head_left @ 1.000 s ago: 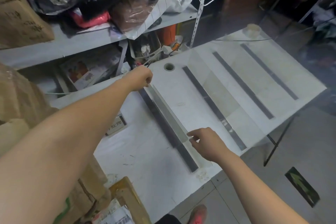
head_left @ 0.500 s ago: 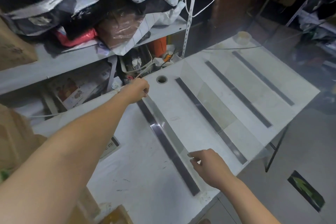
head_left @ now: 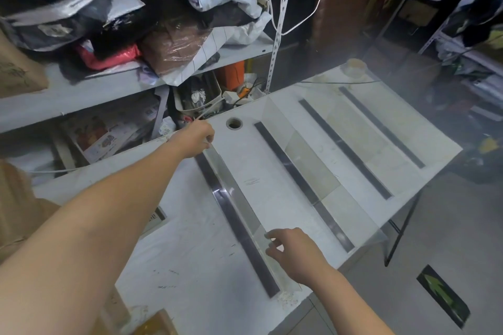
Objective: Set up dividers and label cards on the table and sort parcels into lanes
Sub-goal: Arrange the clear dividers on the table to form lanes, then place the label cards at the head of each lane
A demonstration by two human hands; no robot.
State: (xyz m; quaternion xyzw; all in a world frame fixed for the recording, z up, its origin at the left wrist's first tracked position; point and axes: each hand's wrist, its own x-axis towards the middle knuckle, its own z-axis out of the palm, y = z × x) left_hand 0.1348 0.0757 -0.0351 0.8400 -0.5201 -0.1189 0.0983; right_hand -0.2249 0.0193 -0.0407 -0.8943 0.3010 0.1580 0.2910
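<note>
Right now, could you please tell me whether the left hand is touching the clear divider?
Touching. The head view shows the left hand pinching the far end of the clear divider, with no gap between them.

The left hand [head_left: 194, 139] turns its back to the camera, so its fingers curl out of sight where the far end of the clear divider [head_left: 239, 198] meets it. The divider's top edge is hard to trace, and whether the right hand [head_left: 295, 253] pinches it or merely touches it cannot be told. The left forearm covers most of a label card [head_left: 157, 218], whose print is unreadable. A cardboard box [head_left: 16, 68] is cut off at the left edge of the frame. At the upper right, a tape roll [head_left: 355, 66] shows only through haze.
</note>
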